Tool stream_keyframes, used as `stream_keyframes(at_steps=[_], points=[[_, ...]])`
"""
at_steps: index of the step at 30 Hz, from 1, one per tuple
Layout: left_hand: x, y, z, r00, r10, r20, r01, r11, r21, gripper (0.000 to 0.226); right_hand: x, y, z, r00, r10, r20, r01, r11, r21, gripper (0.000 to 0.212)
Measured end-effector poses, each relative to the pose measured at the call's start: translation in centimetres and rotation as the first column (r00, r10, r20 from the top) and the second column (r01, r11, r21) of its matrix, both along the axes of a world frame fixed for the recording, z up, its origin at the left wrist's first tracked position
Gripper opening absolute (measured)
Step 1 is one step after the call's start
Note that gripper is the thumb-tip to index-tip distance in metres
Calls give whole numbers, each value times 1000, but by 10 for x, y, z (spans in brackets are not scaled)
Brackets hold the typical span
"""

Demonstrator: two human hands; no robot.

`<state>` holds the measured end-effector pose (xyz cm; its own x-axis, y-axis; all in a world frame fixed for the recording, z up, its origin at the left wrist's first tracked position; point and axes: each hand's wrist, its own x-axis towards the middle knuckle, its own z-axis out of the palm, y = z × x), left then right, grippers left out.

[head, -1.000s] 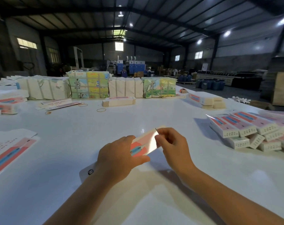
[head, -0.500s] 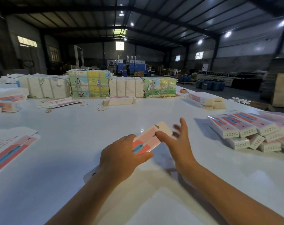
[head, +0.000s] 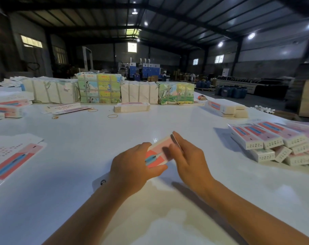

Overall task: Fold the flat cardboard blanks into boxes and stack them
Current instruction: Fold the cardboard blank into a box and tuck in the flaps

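Left grip: the left hand (head: pixel 132 167) curls round the near half of the pink, red and blue printed cardboard blank (head: pixel 159 152), thumb across its printed face, fingers beneath.
Right grip: the right hand (head: pixel 187 161) pinches the far right edge of the same blank, fingers bent over the top edge; the thumb is blurred.
Blank in work: held just above the white counter (head: pixel 79 156) between both hands, tilted, its white near end (head: pixel 101 181) sticking out below the left wrist.
Left of the hands: a flat blank with a red and blue strip (head: pixel 12 161) lies on the counter, well apart from the hands.
Right of the hands: a pile of folded white and pink boxes (head: pixel 274 144), stacked in two layers, their ends toward the camera.
Mid counter: loose rubber bands (head: pixel 112 116); a short stack of flat blanks (head: pixel 131 107); more pink printed stacks at the left edge (head: pixel 8 110) and the far right (head: pixel 226 109).
Far edge: a row of strapped white bundles (head: pixel 49 92) and green and yellow printed bundles (head: pixel 98 89).
Beyond: a dim hall with blue machines (head: pixel 146 69).
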<state>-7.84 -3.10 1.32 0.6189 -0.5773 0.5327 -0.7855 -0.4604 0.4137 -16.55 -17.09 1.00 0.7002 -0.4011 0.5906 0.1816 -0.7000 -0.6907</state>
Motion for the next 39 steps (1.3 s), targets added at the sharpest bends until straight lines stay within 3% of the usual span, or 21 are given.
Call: stream_keyframes(at_steps=[2,6,9,12,18,21,25,30,33,37,39], points=[[1,4,1,999,14,29,-14,1000,-2,55,3,-1,5,979,165,120,-198,906,374,32],[2,6,0,985,18,172,-8,998,-57,60,4,-6,6,955,221,196,-293,798,527,20],[3,6,-1,962,-19,274,41,996,-75,62,3,-7,6,928,249,277,-360,792,493,24],[5,6,-3,947,-34,319,62,995,-79,63,1,-7,7,927,249,281,-350,846,402,29],[4,6,-2,945,-47,324,78,993,-84,63,-6,-4,-2,973,68,222,-85,994,71,40],[2,5,-1,939,-44,341,78,993,-87,63,-7,1,-3,970,4,241,2,1000,-22,34],[-1,4,1,943,-59,327,94,991,-93,63,-7,9,-1,970,4,244,-7,1000,12,35],[-3,3,0,948,-35,316,75,991,-113,63,-6,13,-6,985,-50,166,84,974,-209,47],[-5,2,0,944,-25,330,65,992,-111,62,-6,13,-5,988,-52,146,74,986,-148,44],[-4,3,1,957,10,292,29,991,-129,60,-3,9,-3,992,-4,125,-14,989,147,43],[-3,3,1,960,5,281,30,992,-120,60,-2,12,-5,991,-23,131,8,994,110,42]])
